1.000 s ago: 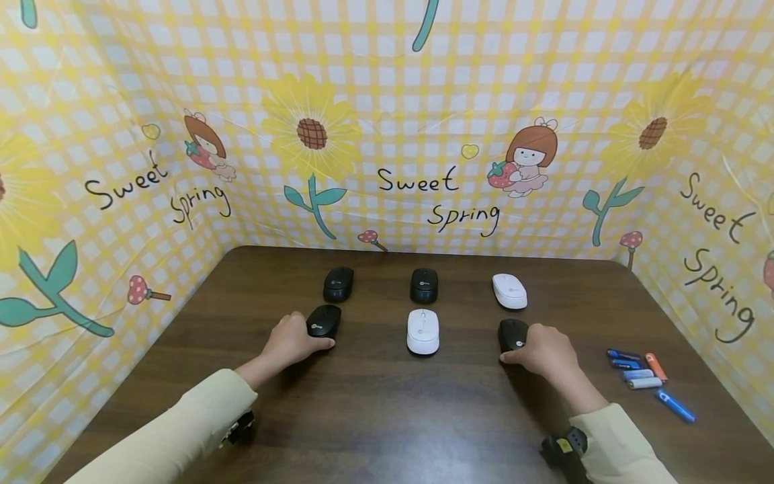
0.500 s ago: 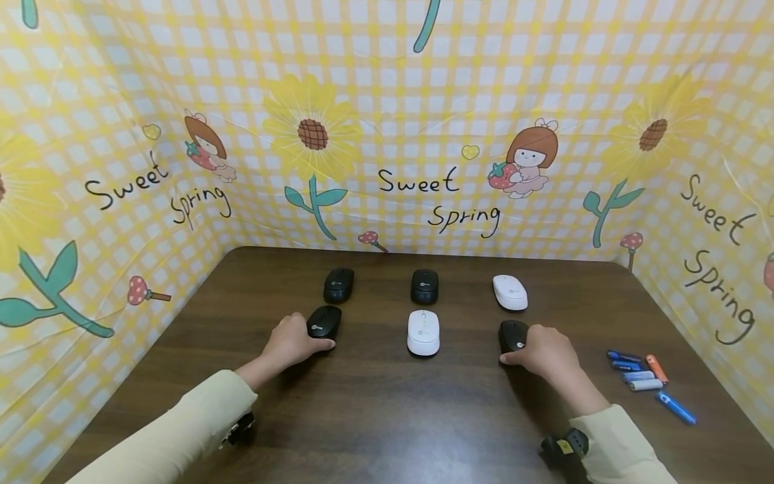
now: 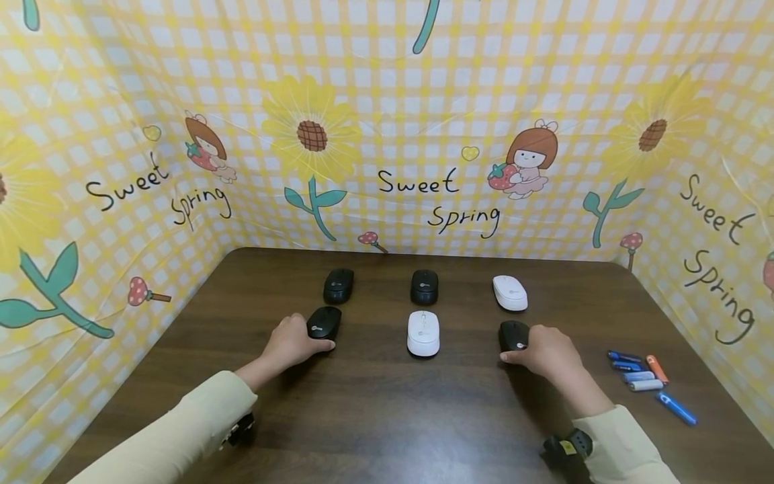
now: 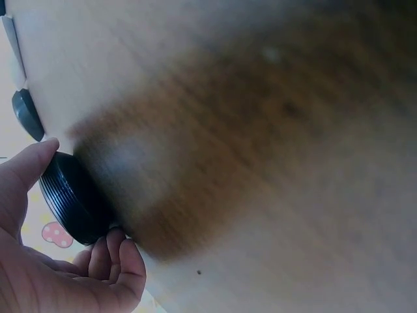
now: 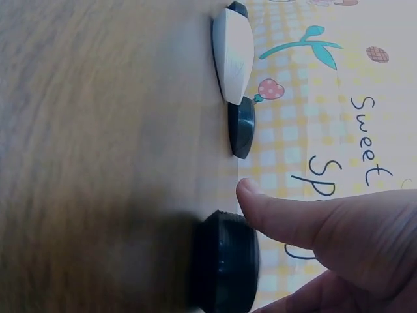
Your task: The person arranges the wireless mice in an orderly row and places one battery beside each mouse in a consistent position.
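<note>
My left hand [image 3: 292,341] grips a black computer mouse [image 3: 324,323] by its sides at the front left of the group. In the left wrist view the thumb lies at one side of this mouse [image 4: 75,199] and curled fingers at the other. On the right, my right hand [image 3: 549,352] holds another black mouse [image 3: 513,335], its thumb along the near side. The right wrist view shows that thumb against the mouse's [image 5: 228,264] ridged edge; the other fingers are mostly hidden. Between the hands sits a white mouse [image 3: 423,333], touched by neither.
Behind stand two black mice, one at left [image 3: 338,286] and one in the middle [image 3: 424,287], and a white mouse [image 3: 510,293] at right. Several batteries [image 3: 645,384] lie on the brown table [image 3: 387,423] to the right. A yellow checked cloth [image 3: 387,121] walls the table's back and sides.
</note>
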A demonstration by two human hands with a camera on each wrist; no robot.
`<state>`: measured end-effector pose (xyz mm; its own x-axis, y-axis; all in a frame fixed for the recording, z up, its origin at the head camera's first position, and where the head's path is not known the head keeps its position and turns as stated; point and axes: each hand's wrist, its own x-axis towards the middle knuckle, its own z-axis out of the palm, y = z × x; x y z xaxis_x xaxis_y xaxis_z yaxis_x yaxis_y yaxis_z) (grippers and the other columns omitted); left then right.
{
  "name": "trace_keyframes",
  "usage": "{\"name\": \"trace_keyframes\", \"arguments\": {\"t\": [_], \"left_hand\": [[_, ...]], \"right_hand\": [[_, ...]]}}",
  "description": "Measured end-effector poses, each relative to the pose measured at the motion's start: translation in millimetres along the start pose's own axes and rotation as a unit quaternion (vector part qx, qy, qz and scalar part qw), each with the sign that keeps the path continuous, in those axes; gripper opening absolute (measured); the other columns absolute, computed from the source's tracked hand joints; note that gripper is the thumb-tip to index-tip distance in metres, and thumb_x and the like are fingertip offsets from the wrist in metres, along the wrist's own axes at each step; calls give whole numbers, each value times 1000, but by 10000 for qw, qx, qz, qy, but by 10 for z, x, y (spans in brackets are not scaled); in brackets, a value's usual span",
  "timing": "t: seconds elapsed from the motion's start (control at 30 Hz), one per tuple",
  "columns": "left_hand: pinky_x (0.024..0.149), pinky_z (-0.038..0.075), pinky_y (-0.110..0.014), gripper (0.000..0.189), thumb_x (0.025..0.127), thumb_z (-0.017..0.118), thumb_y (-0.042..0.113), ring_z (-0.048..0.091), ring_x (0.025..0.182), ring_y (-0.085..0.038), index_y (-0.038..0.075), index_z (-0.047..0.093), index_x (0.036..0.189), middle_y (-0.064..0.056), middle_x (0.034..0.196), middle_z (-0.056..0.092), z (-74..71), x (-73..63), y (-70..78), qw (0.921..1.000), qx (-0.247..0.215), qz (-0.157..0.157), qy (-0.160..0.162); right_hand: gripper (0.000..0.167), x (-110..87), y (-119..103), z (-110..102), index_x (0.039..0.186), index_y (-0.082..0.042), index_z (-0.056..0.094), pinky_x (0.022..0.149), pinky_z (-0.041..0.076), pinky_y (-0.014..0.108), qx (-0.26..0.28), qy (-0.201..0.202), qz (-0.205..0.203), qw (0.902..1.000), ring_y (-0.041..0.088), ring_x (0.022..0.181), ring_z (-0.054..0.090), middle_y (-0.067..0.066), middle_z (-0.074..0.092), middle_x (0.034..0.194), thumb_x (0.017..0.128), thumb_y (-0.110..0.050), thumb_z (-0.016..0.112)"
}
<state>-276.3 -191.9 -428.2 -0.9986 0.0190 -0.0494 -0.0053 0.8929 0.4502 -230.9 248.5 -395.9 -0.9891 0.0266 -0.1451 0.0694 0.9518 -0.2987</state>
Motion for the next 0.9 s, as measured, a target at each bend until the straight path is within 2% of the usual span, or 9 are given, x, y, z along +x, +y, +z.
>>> {"name": "trace_keyframes", "arguments": {"t": [0.1, 0.23, 0.37, 0.5, 0.7, 0.77, 0.9], "left_hand": [[78, 48, -50, 70, 75, 81, 43, 57, 87, -38, -13, 53, 105, -25, 99, 55, 2, -1, -1, 10000, 7, 5, 8], [78, 48, -50, 69, 74, 82, 43, 58, 88, -38, -13, 53, 104, -25, 98, 55, -5, -13, 14, 10000, 13, 10, 40], [78, 48, -49, 68, 74, 82, 42, 58, 87, -38, -12, 54, 104, -24, 98, 56, -3, -27, 22, 10000, -7, -14, 67], [77, 48, -49, 68, 74, 82, 42, 58, 86, -37, -13, 54, 103, -24, 97, 56, 0, -25, 17, 10000, -15, 8, 61], [77, 48, -49, 68, 75, 81, 42, 58, 86, -37, -12, 54, 104, -24, 97, 56, -4, -11, 18, 10000, 9, 52, 16], [77, 48, -49, 68, 75, 81, 43, 58, 87, -37, -13, 54, 105, -24, 97, 56, -5, -11, 27, 10000, 20, 56, -7], [76, 49, -50, 70, 76, 81, 43, 58, 88, -39, -14, 54, 107, -25, 98, 56, -7, -18, 35, 9999, 52, 70, -68]], "right_hand": [[68, -19, 18, -36, 95, 11, 62, 67, 47, 47, 44, 38, -20, 10000, 30, 72, 57, 17, 62, 82, 75, -52, 78], [57, -45, 65, -99, 79, 3, 60, 61, 42, 41, 107, 54, -43, 9999, 26, 65, 51, 10, 55, 71, 79, -52, 75], [54, -61, 149, -180, 69, -3, 55, 56, 37, 36, 191, 55, 19, 9998, 23, 61, 46, 5, 45, 65, 83, -53, 70], [55, -69, 277, -268, 75, 1, 57, 55, 38, 36, 333, 66, 150, 9993, 24, 62, 47, 7, 46, 67, 84, -52, 69], [64, -81, 531, -405, 96, 16, 58, 60, 44, 43, 294, 151, 250, 9991, 32, 70, 53, 19, 57, 79, 86, -46, 70], [61, -98, 619, -450, 94, 16, 58, 61, 45, 46, 218, 231, 213, 9993, 33, 70, 54, 21, 59, 80, 86, -44, 69], [47, -174, 797, -528, 83, 8, 60, 59, 43, 44, 129, 339, 130, 9993, 28, 64, 51, 13, 55, 71, 89, -38, 66]]}}
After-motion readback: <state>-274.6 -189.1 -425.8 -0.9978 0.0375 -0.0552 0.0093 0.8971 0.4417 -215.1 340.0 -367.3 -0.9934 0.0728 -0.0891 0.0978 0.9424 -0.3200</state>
